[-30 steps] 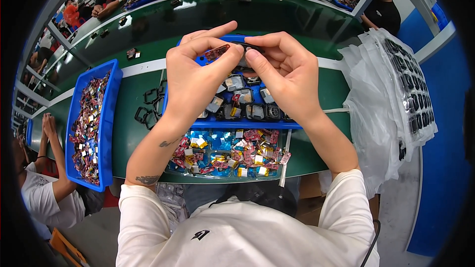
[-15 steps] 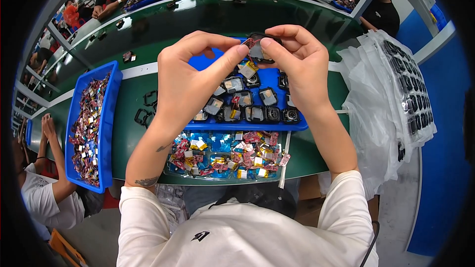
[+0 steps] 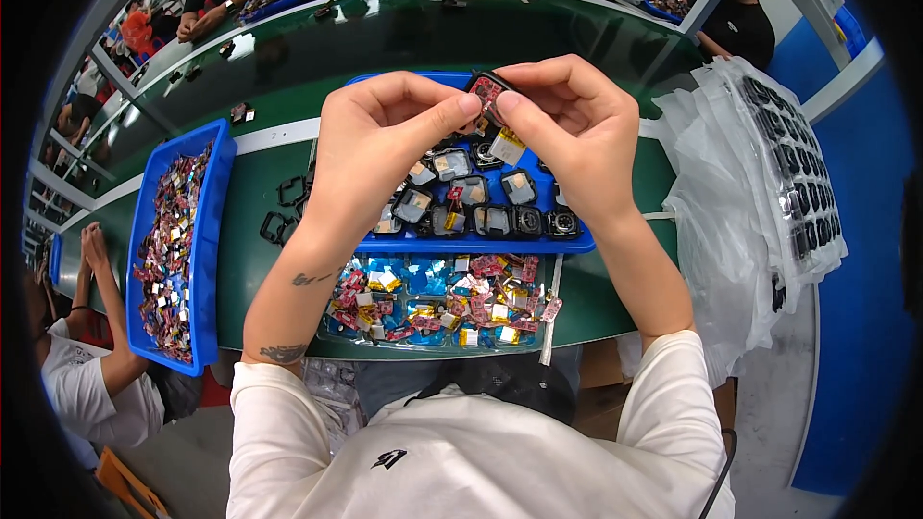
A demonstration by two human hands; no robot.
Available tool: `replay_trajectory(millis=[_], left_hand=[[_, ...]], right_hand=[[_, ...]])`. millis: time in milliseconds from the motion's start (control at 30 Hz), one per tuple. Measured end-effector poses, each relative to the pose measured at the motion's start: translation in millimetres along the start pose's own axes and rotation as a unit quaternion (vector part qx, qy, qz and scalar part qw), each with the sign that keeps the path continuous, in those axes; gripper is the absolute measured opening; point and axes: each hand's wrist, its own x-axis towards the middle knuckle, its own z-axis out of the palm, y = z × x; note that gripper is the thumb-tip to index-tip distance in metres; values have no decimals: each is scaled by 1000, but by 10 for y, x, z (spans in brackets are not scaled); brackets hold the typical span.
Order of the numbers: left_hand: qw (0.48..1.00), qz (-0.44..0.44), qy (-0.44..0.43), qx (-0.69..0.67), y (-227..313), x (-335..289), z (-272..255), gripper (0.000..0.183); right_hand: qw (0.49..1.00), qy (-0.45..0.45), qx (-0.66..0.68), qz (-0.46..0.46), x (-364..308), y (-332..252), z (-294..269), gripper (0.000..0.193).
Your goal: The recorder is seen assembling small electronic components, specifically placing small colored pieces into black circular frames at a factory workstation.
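Above the far part of a blue tray (image 3: pixel 452 247), my right hand (image 3: pixel 582 125) grips a small black watch case (image 3: pixel 499 80) between thumb and fingers. A red circuit board (image 3: pixel 487 89) lies against the inside of this case. The thumb and forefinger of my left hand (image 3: pixel 380 135) pinch at the board's left edge. From the board hangs a silver battery with yellow tape (image 3: pixel 507 147). Several black watch cases (image 3: pixel 492 220) lie in the tray below, one with a red board and battery (image 3: pixel 455 216) on it.
Near me is a clear blister tray (image 3: pixel 428 274) of red boards and batteries. A blue bin (image 3: pixel 215 231) of similar parts stands left, beside loose black frames (image 3: pixel 279 227). Stacked plastic trays (image 3: pixel 793 173) rise at right. Co-workers sit across the table and at left.
The red board has moved from the case's left edge onto its inside face, turned flat toward me. The hanging battery has shifted right and down. Both hands stay close together.
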Motion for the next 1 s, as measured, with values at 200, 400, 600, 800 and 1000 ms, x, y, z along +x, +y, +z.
replay_trajectory(millis=[200,400,600,800,1000], left_hand=[[997,31,43,54,-49,40,-28,19],[994,40,50,83,18,87,-142,22],[984,100,87,117,196,34,-272,22],[982,111,72,132,170,58,-318,31],[984,111,58,128,164,60,-344,24]], right_hand=[[1000,-22,11,13,18,-37,-21,14],[995,25,-74,68,341,280,-375,17],[941,173,-222,191,650,1498,-1712,13],[771,242,-553,204,524,1901,-2193,18],[916,-57,-321,234,331,915,-893,36]])
